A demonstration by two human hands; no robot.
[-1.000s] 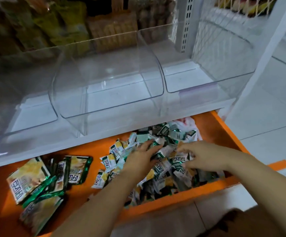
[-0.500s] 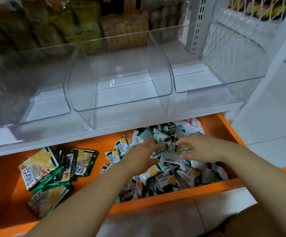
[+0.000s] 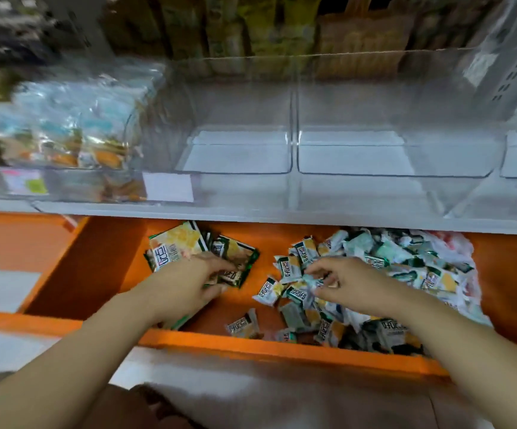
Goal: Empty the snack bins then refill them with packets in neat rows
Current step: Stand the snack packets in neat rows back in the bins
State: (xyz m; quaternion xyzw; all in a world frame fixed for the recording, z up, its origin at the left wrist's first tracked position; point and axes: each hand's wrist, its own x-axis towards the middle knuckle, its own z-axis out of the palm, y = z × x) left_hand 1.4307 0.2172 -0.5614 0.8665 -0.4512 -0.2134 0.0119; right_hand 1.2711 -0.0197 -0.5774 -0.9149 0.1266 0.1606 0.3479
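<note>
low in the orange drawer [image 3: 282,346], a grip on each side

at lower centre the left hand [image 3: 186,286] reaches over the large packets [image 3: 176,246] stacked in the drawer's left part, thumb and fingers curled on the edge of the dark top one. to its right, the right hand [image 3: 353,286] pinches one of the small packets [image 3: 405,274] heaped loose across the drawer's right part. above, on the white shelf [image 3: 282,216], two clear bins [image 3: 241,134] stand empty side by side; a third bin [image 3: 74,128] at upper left holds blurred bags.
</note>
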